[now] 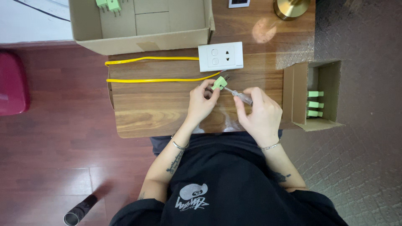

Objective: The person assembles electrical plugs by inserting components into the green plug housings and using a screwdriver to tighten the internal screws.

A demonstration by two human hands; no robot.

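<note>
My left hand pinches a small light green plug at the end of a yellow cable. My right hand grips a screwdriver with a clear handle, and its tip points into the green plug. Both hands are over a small wooden table. A white wall socket plate lies flat just beyond the plug.
A large open cardboard box with green plugs inside stands at the table's far side. A small cardboard box at the right holds three green plugs. A brass lamp base stands at the far right. A red seat and a dark tube are on the floor.
</note>
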